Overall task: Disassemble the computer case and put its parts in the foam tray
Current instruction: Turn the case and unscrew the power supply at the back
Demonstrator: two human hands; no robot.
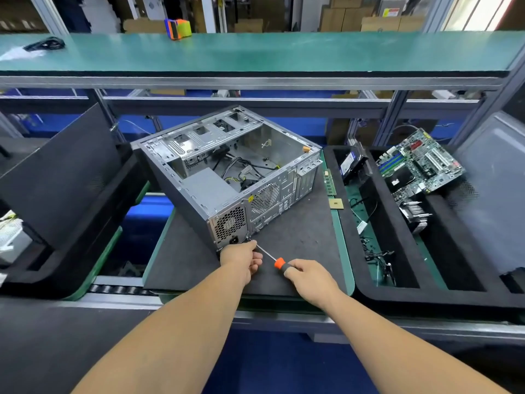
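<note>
An open grey computer case [227, 169] lies on its side on a dark mat [298, 240], its power supply [210, 189] and loose cables still inside. My right hand [308, 275] grips the orange-and-black handle of a screwdriver [279, 263]. Its shaft points up-left to the case's rear lower corner, beside the power-supply grille [230, 224]. My left hand [243, 258] is curled around the shaft near the tip, right against that corner. The black foam tray [358, 251] sits to the right, holding a motherboard [420, 163], a heatsink [416, 216], a drive [352, 163] and cables.
A memory stick [329, 182] and a CPU chip [336, 203] lie on the mat's right edge. Another black foam tray [56, 194] stands at the left. A green shelf [255, 52] runs overhead. A grey side panel [494, 194] leans at far right.
</note>
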